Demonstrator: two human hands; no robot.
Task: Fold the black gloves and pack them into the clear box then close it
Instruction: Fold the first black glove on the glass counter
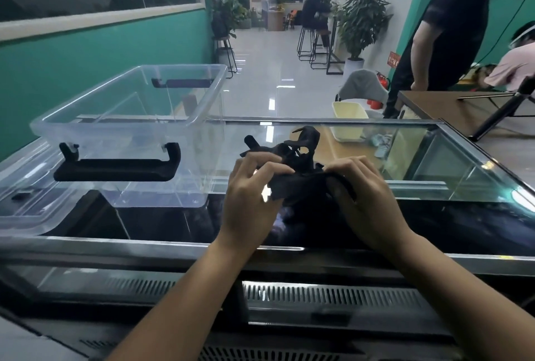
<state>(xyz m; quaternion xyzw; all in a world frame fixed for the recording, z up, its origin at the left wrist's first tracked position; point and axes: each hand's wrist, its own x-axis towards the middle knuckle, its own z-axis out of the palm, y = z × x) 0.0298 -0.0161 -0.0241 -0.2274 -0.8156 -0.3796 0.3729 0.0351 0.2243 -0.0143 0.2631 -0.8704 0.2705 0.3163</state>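
Note:
The black gloves [301,169] are bunched in a crumpled heap on the glass counter top, their fingers sticking up at the back. My left hand [250,198] pinches the heap's left edge and my right hand [367,195] grips its right edge. The clear box [127,126] stands open and empty to the left of the gloves, with black latch handles on its near and far ends. Its clear lid [20,204] lies flat at the far left, partly under the box.
The work surface is a glass display counter [434,187] with a metal frame along the front. Behind it are a cream bin [348,120] and a brown table [451,108]. Two people stand at the right, another sits far back.

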